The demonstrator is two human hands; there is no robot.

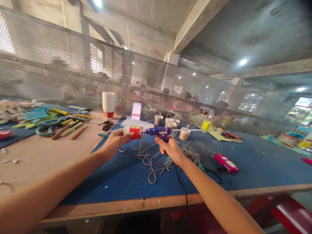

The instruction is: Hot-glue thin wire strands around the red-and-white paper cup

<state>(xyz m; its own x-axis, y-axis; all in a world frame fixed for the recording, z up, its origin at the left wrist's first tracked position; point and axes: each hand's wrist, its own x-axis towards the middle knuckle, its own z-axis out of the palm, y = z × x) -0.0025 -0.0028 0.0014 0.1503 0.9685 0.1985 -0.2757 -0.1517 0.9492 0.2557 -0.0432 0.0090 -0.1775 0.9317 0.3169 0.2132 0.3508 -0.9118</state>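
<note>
My left hand [114, 142] is closed around a white paper cup with a red band [132, 132], held sideways above the blue table top [255, 169]. My right hand [170, 148] grips a blue hot glue gun [159, 132]. The gun's nozzle points left and touches the cup's base end. A black cord [181, 183] runs from the gun down over the table's front edge. Below my hands lies a tangle of grey twine [156, 162].
A stack of paper cups [108, 104] stands at the back left, beside scissors [47, 125] and coloured sticks. Small twine-wrapped cups [172, 123] sit behind the gun. A pink tool [226, 163] lies at right. A perforated metal screen [73, 74] closes the far side, with people behind it.
</note>
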